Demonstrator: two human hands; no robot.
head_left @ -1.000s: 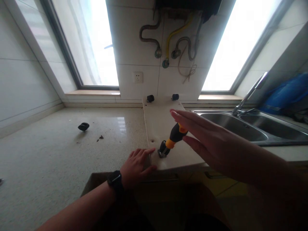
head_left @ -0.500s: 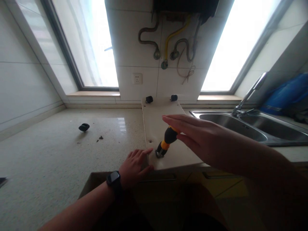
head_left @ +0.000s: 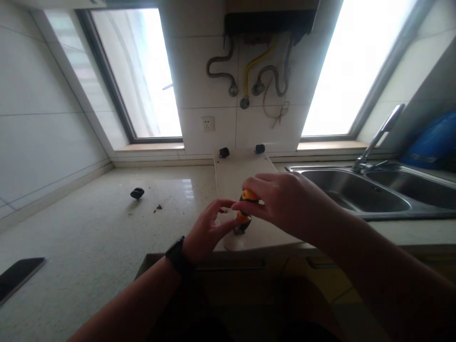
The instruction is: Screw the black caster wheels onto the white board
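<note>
An orange-and-black screwdriver (head_left: 244,217) stands slightly tilted over the near left corner of a white board (head_left: 233,178). Its lower end meets a small metal piece (head_left: 239,231), partly hidden. My right hand (head_left: 281,192) is closed round the top of the handle. With thumb and forefinger, my left hand (head_left: 208,225) pinches the lower part of the screwdriver; a dark watch is on that wrist. At the board's far end, two black casters (head_left: 224,152) are fixed.
A loose black caster (head_left: 137,193) lies on the speckled countertop (head_left: 107,237), near some dark bits (head_left: 158,207). A dark flat object (head_left: 21,275) lies at far left. To the right is a steel sink (head_left: 374,214) with a faucet (head_left: 377,137). Hoses hang on the wall behind.
My left hand has risen from the board's edge to the screwdriver. My right hand has gone from lying flat atop the handle to fingers wrapped round it. The view has shifted slightly.
</note>
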